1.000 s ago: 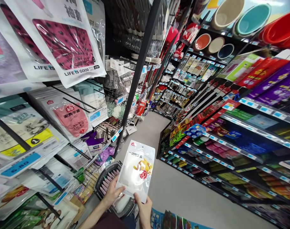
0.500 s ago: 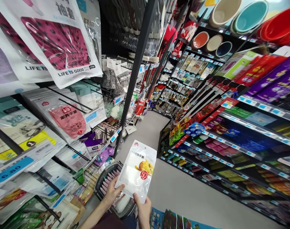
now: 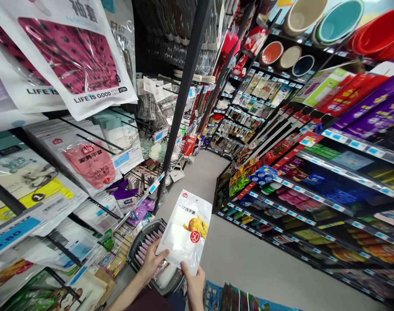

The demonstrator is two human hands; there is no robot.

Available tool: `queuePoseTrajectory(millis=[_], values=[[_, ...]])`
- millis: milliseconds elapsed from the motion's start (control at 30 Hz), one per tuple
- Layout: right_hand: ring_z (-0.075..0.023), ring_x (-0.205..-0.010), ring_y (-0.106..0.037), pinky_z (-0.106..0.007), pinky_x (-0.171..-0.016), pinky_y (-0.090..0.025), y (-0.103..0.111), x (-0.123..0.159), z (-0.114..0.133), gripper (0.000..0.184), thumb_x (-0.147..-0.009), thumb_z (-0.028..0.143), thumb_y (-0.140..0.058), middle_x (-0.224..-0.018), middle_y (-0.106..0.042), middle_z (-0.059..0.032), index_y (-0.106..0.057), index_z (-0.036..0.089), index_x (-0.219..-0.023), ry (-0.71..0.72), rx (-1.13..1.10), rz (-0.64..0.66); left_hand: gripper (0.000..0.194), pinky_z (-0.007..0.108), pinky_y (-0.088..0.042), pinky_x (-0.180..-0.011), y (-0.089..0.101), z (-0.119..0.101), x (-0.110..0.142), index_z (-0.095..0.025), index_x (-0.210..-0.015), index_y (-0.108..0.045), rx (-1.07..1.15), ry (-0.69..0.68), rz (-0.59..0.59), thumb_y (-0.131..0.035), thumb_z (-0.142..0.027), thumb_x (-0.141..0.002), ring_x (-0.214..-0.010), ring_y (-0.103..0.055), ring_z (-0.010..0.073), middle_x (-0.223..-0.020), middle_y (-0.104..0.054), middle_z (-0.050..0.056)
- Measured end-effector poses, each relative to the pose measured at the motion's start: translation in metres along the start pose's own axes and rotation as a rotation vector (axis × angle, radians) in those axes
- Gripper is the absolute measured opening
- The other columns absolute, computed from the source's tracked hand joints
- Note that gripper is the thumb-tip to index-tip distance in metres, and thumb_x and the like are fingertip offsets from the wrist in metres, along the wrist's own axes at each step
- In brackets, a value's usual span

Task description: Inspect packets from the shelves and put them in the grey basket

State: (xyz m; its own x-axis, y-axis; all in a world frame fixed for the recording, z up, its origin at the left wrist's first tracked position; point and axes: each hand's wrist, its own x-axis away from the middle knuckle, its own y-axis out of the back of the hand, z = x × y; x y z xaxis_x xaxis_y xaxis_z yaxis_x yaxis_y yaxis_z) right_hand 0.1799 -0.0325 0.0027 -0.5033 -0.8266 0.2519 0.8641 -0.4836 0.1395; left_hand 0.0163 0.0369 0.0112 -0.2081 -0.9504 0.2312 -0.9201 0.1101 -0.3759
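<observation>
Gripping with both hands, we pinch the white packet [image 3: 180, 235] near its lower edge: our left hand [image 3: 151, 262] has the lower left corner, thumb across the front, and our right hand [image 3: 194, 283] has the bottom edge towards the right, thumb on the face and fingers tucked behind. It hangs in front of us, tilted, its printed front turned up to our eyes, above and partly over the dark basket [image 3: 131, 250], which holds a row of pink packs [image 3: 147, 242] and a pale bundle [image 3: 166, 277]. Judging by the glossy, thin-looking film, we would expect it to be light and floppy rather than stiff, a little slippery under dry fingertips, and hard to break — though it could crease. Held from below only, its upper half might bend away, so a thumb and finger on each side edge would steady it better. For one hand, the top strip around the small hanging hole [image 3: 196, 200] looks like a good place to pinch — flat, and apart from the bulk of the contents. Beside us on the left, pink glove packets [image 3: 91, 163] hang on the rack.
</observation>
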Motion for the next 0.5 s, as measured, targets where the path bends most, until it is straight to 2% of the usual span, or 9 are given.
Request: queuePoseTrajectory(millis=[200, 300, 433, 500], values=[[-0.0216, -0.053, -0.062, -0.03, -0.054, -0.05, -0.0007, -0.0008, -0.0025, 0.043, -0.064, 0.052, -0.077, -0.054, -0.068, -0.0067, -0.07, 0.01, -0.07, 0.021, 0.013, -0.008, 0.053, 0.027, -0.052, -0.07, 0.0003, 0.0023, -0.0013, -0.012, -0.109, -0.068, 0.017, -0.007, -0.023, -0.08, -0.041, -0.067, -0.086, -0.065, 0.0252, -0.098, -0.072, 0.011], [-0.0206, -0.051, -0.06, -0.029, -0.053, -0.049, -0.0038, 0.0002, -0.0006, 0.042, -0.065, 0.053, -0.076, -0.053, -0.067, -0.006, -0.069, 0.011, -0.067, 0.03, -0.011, 0.007, 0.051, 0.027, -0.052, -0.07, 0.0019, 0.005, -0.0001, -0.012, -0.108, -0.069, 0.076, 0.013, -0.034, -0.079, -0.042, -0.068, -0.085, -0.066, 0.0244, -0.098, -0.072, 0.011], [-0.02, -0.05, -0.059, -0.029, -0.053, -0.048, -0.0069, 0.004, -0.0007, 0.042, -0.063, 0.054, -0.078, -0.05, -0.065, -0.0041, -0.068, 0.013, -0.065, 0.003, -0.068, 0.023, 0.056, 0.029, -0.054, -0.073, 0.003, 0.0086, 0.0014, -0.015, -0.116, -0.066, 0.204, 0.1, -0.088, -0.075, -0.048, -0.072, -0.088, -0.068, 0.0248, -0.107, -0.07, 0.012], [-0.0215, -0.057, -0.062, -0.029, -0.056, -0.05, -0.0059, 0.0065, -0.0018, 0.047, -0.065, 0.06, -0.074, -0.059, -0.069, -0.0057, -0.07, 0.014, -0.071, -0.032, -0.197, 0.042, 0.06, 0.03, -0.054, -0.076, 0.0027, 0.0069, 0.0018, -0.019, -0.123, -0.062, 0.275, 0.137, -0.118, -0.075, -0.048, -0.072, -0.092, -0.068, 0.0248, -0.112, -0.069, 0.011]])
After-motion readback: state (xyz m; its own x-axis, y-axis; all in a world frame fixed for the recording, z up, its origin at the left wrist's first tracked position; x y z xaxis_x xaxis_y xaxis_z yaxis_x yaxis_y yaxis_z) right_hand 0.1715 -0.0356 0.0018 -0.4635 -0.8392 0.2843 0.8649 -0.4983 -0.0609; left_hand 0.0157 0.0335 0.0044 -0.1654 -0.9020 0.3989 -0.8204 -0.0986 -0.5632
